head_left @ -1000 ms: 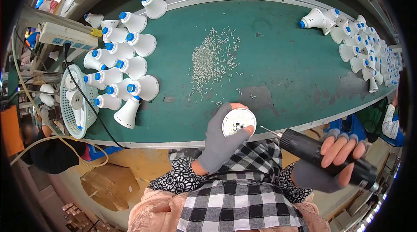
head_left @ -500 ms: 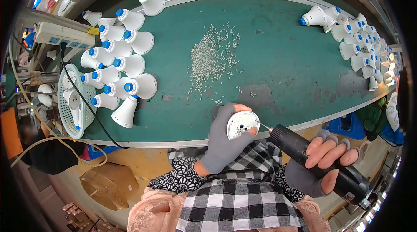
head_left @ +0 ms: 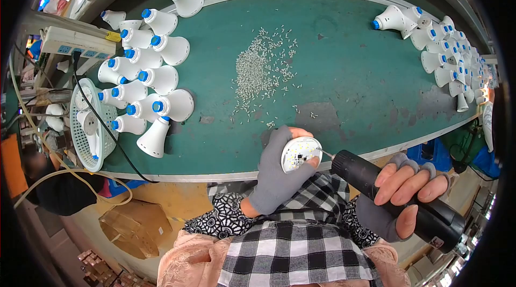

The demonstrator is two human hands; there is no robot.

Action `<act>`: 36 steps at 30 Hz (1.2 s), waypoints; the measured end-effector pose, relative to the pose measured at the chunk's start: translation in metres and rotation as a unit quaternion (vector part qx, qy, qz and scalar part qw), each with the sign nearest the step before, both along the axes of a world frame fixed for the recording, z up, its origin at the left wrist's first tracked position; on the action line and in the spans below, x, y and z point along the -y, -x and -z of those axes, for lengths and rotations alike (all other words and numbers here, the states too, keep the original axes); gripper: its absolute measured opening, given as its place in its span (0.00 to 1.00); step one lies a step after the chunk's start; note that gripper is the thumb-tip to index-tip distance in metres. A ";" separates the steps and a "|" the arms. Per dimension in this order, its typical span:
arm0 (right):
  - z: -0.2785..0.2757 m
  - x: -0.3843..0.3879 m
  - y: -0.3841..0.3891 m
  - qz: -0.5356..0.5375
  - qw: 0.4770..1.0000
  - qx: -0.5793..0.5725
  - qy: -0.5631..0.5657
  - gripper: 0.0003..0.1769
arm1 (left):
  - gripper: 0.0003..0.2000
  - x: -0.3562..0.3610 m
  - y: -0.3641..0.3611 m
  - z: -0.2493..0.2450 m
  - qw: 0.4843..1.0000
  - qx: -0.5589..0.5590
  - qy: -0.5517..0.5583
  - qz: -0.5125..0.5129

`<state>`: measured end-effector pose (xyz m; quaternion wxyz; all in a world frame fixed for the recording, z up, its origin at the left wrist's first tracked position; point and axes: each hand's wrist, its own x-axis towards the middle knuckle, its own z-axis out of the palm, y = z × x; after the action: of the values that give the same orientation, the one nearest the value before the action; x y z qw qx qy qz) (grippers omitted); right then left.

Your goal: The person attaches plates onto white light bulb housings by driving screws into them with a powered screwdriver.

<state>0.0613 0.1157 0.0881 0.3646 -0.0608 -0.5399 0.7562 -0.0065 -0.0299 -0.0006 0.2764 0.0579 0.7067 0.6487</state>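
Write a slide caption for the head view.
At a green table strewn with screws, the left hand holds a round circuit board, the right hand a power screwdriver.

A long white power strip with blue sockets point(head_left: 80, 40) lies along the left end of the green-topped workbench point(head_left: 344, 34); a thin black cable point(head_left: 100, 117) runs from it to the front edge. Below on the left, a beige hose point(head_left: 130, 190) bends in a loop, near a creased brown cardboard box point(head_left: 134, 228) on the floor. An orange panel point(head_left: 12, 166) stands at far left, beside a person in dark clothing point(head_left: 64, 190). Under the right side sits a blue plastic crate point(head_left: 430, 157).
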 end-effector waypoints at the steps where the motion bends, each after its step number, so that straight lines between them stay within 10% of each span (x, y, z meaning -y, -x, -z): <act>1: -0.001 -0.002 -0.001 -0.015 1.000 0.017 -0.003 0.23 | 0.19 0.000 0.000 0.001 1.000 -0.002 -0.001 0.002; 17: 0.004 -0.029 0.023 -0.074 0.992 -0.067 0.077 0.19 | 0.21 0.009 0.022 -0.009 0.993 0.099 -0.029 0.063; 23: 0.037 -0.021 0.039 -0.211 0.888 0.408 0.012 0.22 | 0.24 0.022 0.057 -0.007 0.969 0.116 -0.014 0.216; 27: 0.064 -0.011 0.038 -0.275 0.858 0.432 0.023 0.21 | 0.24 0.024 0.075 -0.006 0.946 0.083 0.017 0.312; 34: 0.086 0.003 0.027 -0.260 0.856 0.434 0.105 0.20 | 0.18 0.027 0.044 -0.008 0.985 -0.128 0.035 0.111; 36: 0.084 0.006 0.027 -0.265 0.854 0.428 0.129 0.20 | 0.17 0.030 0.048 -0.018 0.991 -0.035 0.010 0.125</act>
<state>0.0342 0.1096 0.0036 -0.1275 -0.2798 -0.5361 0.7861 -0.0544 -0.0595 0.0172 0.3313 0.1655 0.7096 0.5994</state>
